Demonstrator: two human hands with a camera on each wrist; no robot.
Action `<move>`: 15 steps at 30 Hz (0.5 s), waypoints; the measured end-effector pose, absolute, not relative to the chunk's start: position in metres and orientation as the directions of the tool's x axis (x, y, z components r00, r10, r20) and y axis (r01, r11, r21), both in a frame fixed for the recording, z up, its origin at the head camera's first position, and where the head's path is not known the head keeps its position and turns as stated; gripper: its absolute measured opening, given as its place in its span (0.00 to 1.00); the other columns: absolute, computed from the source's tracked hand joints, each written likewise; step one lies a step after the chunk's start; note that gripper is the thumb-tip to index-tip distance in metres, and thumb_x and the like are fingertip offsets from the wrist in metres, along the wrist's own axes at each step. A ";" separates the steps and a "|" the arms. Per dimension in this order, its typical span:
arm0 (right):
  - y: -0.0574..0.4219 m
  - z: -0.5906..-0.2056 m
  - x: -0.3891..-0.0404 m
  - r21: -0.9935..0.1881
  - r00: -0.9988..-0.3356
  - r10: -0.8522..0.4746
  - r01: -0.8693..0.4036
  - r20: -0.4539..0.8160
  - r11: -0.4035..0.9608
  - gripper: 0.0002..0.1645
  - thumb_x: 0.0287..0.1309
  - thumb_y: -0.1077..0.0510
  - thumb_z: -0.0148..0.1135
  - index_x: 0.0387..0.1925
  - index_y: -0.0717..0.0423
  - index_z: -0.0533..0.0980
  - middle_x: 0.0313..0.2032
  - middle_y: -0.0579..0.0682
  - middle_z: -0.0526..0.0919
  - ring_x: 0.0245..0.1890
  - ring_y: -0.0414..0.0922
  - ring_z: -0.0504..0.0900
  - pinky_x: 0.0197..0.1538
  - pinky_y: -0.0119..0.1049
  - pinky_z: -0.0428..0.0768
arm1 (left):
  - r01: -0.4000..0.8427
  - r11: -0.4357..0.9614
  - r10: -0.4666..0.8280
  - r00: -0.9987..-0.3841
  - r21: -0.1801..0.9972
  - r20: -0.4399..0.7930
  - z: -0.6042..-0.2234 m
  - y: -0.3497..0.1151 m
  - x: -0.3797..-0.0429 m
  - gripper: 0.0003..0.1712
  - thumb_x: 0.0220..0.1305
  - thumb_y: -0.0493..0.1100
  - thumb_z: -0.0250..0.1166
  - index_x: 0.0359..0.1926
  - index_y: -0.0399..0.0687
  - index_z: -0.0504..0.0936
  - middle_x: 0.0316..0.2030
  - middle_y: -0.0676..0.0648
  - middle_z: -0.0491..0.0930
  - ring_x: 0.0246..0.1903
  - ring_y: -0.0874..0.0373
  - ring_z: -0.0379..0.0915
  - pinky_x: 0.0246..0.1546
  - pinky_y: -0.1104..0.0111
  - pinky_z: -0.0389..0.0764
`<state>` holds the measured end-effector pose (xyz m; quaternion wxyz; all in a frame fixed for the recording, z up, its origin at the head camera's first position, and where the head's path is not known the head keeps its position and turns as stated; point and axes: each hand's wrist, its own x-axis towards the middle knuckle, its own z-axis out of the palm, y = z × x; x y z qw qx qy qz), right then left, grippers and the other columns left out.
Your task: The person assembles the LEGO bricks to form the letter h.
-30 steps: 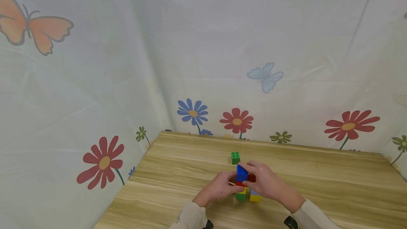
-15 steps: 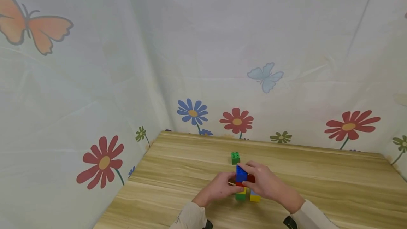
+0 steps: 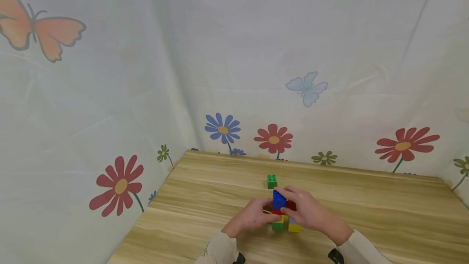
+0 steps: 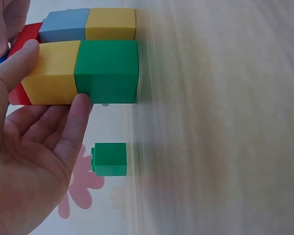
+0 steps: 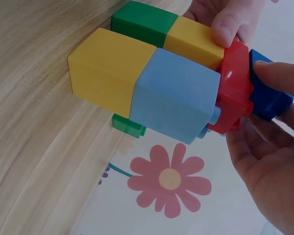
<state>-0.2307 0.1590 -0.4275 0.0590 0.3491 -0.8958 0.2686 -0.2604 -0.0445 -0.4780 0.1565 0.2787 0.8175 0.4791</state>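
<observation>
A small toy-brick structure stands in front of me. One column has a green brick (image 4: 107, 71) below a yellow brick (image 4: 51, 71); the other has a yellow brick (image 5: 105, 68) below a light blue brick (image 5: 174, 90). A red brick (image 5: 233, 73) bridges both tops. At its left end sits a dark blue brick (image 3: 278, 203); whether it is fully seated I cannot tell. My left hand (image 3: 250, 217) grips the green-and-yellow column, thumb on the yellow brick, fingers behind. My right hand (image 3: 309, 210) pinches the dark blue brick between thumb and fingers, partly hiding the red one.
A loose green brick (image 3: 271, 181) stands on the wooden table (image 3: 205, 182) just beyond the structure. Behind the table's far edge hangs a white cloth (image 3: 234, 52) printed with flowers and butterflies, and it continues along the left side.
</observation>
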 end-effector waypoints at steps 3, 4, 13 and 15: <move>0.159 -0.428 -0.232 -0.438 -0.750 -0.590 -0.657 0.299 0.613 0.33 0.54 0.59 0.68 0.62 0.55 0.71 0.47 0.46 0.77 0.43 0.43 0.78 0.46 0.37 0.79 | 0.310 0.396 0.606 -0.796 0.864 0.007 -0.479 -0.045 -0.262 0.19 0.61 0.49 0.65 0.54 0.54 0.78 0.41 0.61 0.80 0.40 0.69 0.75 0.44 0.73 0.75; 0.160 -0.428 -0.232 -0.437 -0.749 -0.591 -0.659 0.301 0.612 0.33 0.53 0.59 0.69 0.61 0.56 0.71 0.47 0.46 0.77 0.43 0.43 0.78 0.46 0.37 0.79 | 0.310 0.400 0.606 -0.796 0.863 0.005 -0.479 -0.045 -0.262 0.20 0.61 0.49 0.66 0.53 0.54 0.78 0.41 0.61 0.80 0.40 0.69 0.75 0.44 0.73 0.75; 0.158 -0.429 -0.231 -0.425 -0.752 -0.582 -0.656 0.308 0.623 0.33 0.52 0.59 0.70 0.60 0.56 0.72 0.47 0.47 0.77 0.43 0.44 0.78 0.45 0.38 0.80 | 0.350 0.395 0.634 -0.773 0.850 0.024 -0.482 -0.045 -0.262 0.18 0.61 0.46 0.66 0.52 0.51 0.79 0.42 0.60 0.81 0.40 0.70 0.75 0.44 0.74 0.75; 0.157 -0.429 -0.231 -0.414 -0.750 -0.583 -0.660 0.313 0.627 0.32 0.52 0.58 0.70 0.60 0.56 0.72 0.47 0.48 0.77 0.42 0.44 0.79 0.45 0.39 0.80 | 0.356 0.397 0.635 -0.772 0.846 0.027 -0.482 -0.046 -0.262 0.18 0.61 0.46 0.66 0.52 0.51 0.79 0.41 0.60 0.81 0.40 0.70 0.75 0.44 0.74 0.74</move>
